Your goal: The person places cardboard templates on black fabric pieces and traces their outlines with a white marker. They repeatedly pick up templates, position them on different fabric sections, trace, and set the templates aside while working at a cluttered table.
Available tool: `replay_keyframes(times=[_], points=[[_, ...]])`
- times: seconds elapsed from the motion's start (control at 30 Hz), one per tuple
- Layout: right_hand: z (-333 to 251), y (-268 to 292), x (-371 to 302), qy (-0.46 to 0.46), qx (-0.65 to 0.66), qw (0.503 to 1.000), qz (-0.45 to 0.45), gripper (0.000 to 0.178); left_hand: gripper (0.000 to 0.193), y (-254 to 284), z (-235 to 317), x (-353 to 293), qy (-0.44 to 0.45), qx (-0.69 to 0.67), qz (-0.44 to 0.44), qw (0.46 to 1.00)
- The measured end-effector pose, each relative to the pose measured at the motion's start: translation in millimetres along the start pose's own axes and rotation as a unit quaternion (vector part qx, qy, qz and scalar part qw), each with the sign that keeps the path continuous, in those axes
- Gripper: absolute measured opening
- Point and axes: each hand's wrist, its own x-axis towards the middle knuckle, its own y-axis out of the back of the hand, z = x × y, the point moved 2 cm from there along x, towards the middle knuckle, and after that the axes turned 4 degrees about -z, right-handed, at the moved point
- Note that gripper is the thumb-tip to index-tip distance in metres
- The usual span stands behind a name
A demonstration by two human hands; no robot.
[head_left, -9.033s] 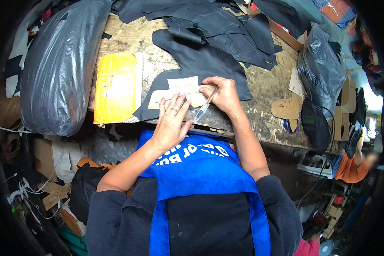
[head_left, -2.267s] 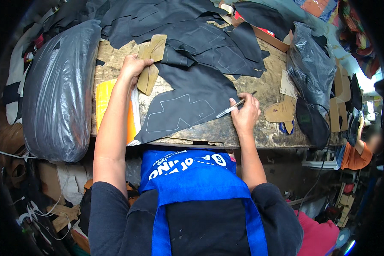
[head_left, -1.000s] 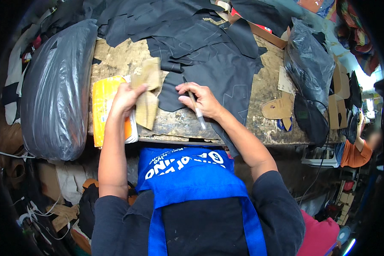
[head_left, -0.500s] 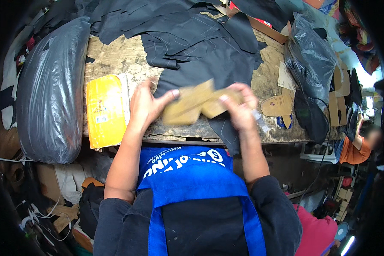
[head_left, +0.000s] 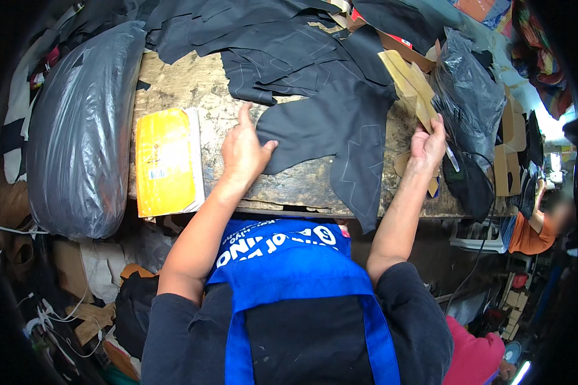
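My right hand (head_left: 426,146) is closed on tan cardboard pattern pieces (head_left: 410,82), lifted at the right side of the bench. A slim whitish pen-like item (head_left: 453,157) shows beside that hand; whether I hold it too is unclear. My left hand (head_left: 245,149) has its fingers apart, the thumb at the left edge of a black sheet of leather-like material (head_left: 315,125). Pale outlines are drawn on the sheet's right part, and one flap hangs over the front edge of the bench. Another tan cardboard pattern (head_left: 401,163) lies partly hidden behind my right forearm.
An orange-yellow book (head_left: 167,160) lies left of my left hand, beside a large grey plastic-wrapped bundle (head_left: 87,131). More black sheets (head_left: 270,45) pile up at the back of the worn wooden bench (head_left: 180,80). A plastic bag (head_left: 465,83) stands at the right; a person in orange (head_left: 533,231) is beyond.
The cardboard pieces have gone from between both hands to my right hand alone, up and to the right. My left hand has let go and moved slightly right, over the black sheet's edge.
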Motion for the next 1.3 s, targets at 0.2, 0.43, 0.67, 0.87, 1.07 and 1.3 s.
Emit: replay_keyframes(times=[0.2,0.43,0.67,0.87,1.07,1.3], points=[[25.8,-21.5,-34.0,-0.089,-0.123,0.974,-0.167,0.031,0.068,27.9,-27.3,17.6,0.030,-0.134,-0.072,0.988],[90.3,-62.2,-106.1,-0.169,-0.211,0.907,-0.322,0.031,0.034,15.2,12.9,-46.5,-0.281,-0.083,0.115,0.949],[90.6,-70.8,-120.6,0.064,-0.483,0.784,-0.383,0.030,0.088,-44.3,19.4,-60.9,-0.182,0.184,-0.116,0.959],[90.2,-59.0,-105.8,0.031,-0.460,0.783,-0.418,0.028,0.091,-53.6,20.5,-66.8,-0.203,0.170,-0.082,0.961],[93.4,-58.4,-106.2,0.089,-0.509,0.740,-0.431,0.024,0.093,-55.1,25.1,-64.7,-0.189,0.178,-0.072,0.963],[80.5,-99.1,-132.7,-0.047,-0.322,0.834,-0.445,0.029,0.095,-56.5,25.2,-64.5,-0.182,0.169,-0.073,0.966]])
